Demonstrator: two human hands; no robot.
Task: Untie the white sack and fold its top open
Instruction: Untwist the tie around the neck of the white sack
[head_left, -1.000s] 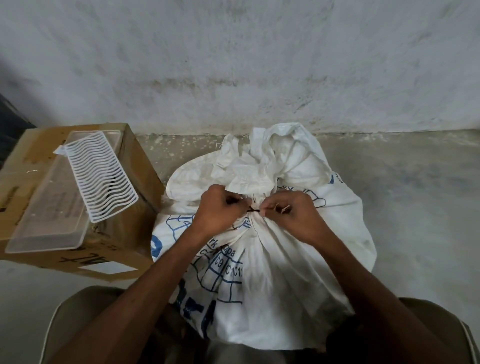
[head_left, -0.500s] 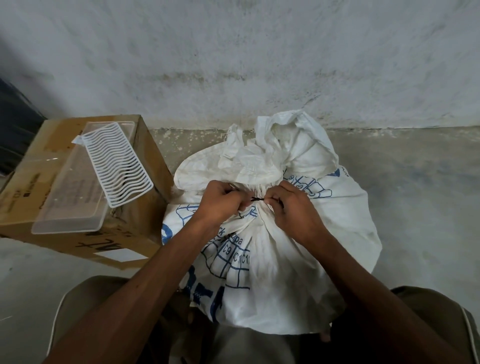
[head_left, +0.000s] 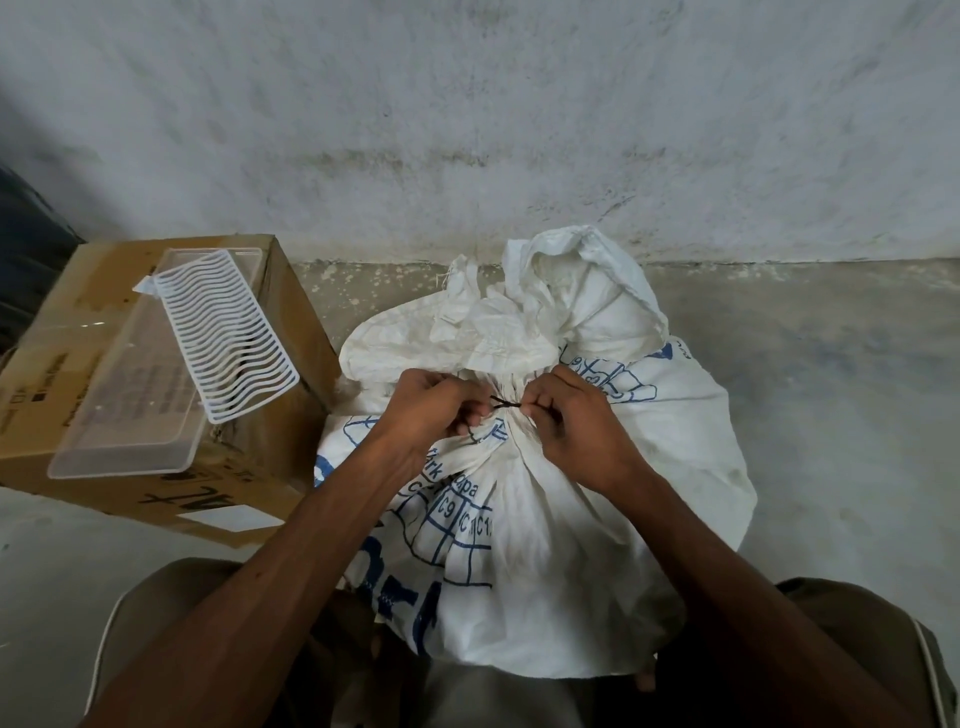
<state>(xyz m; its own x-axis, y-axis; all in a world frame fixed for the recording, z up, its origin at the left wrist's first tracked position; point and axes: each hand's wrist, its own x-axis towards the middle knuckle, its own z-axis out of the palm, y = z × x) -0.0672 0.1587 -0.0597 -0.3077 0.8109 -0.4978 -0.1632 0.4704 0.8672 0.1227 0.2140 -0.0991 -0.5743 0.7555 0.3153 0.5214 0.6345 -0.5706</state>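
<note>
A full white sack with blue printing stands on the floor between my knees, its neck gathered tight and its loose top bunched above. A thin dark tie binds the neck. My left hand pinches one end of the tie at the neck's left side. At the right side my right hand pinches the other end. Both sets of fingers are curled around the tie, with a short stretch of it showing between them.
A cardboard box sits to the left of the sack, carrying a clear plastic tray and a white slotted rack. A grey wall rises just behind. Bare concrete floor lies to the right.
The view has shifted a little, so the sack and box sit slightly to the right. My hands stay at the neck, still working the dark tie between them.
</note>
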